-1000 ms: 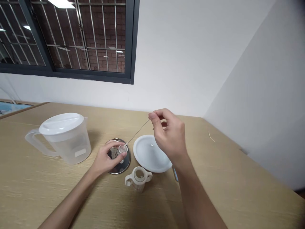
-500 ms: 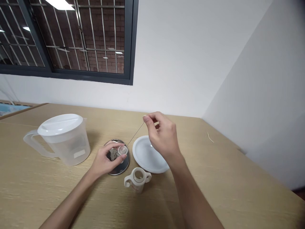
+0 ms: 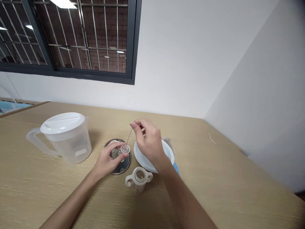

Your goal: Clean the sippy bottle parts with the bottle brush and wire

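Note:
Fingers and thumb of my left hand (image 3: 108, 161) are closed around a small clear round piece (image 3: 125, 148) with a ringed top. It is held over a round metal tray (image 3: 119, 172), where other small translucent parts (image 3: 114, 154) lie partly under the fingers. Higher up, my right hand (image 3: 149, 138) pinches the upper end of a thin straight rod (image 3: 129, 137). The rod slants down, its lower end at the middle of the clear piece; how deep it reaches I cannot tell. A lidless cup with two handles (image 3: 139, 178) stands just in front of the tray.
A pale blue-white plate (image 3: 140, 159) lies beneath my right forearm, with a blue item (image 3: 176, 168) at its right edge. At the left stands a lidded translucent pitcher (image 3: 71, 143). A thin pale strip (image 3: 212, 139) lies farther right. Behind the table (image 3: 226, 184) rises a wall.
My right hand has moved left and slightly down, and the rod now stands steeper. My left hand stays at the tray with the clear piece. More of the plate's right side shows.

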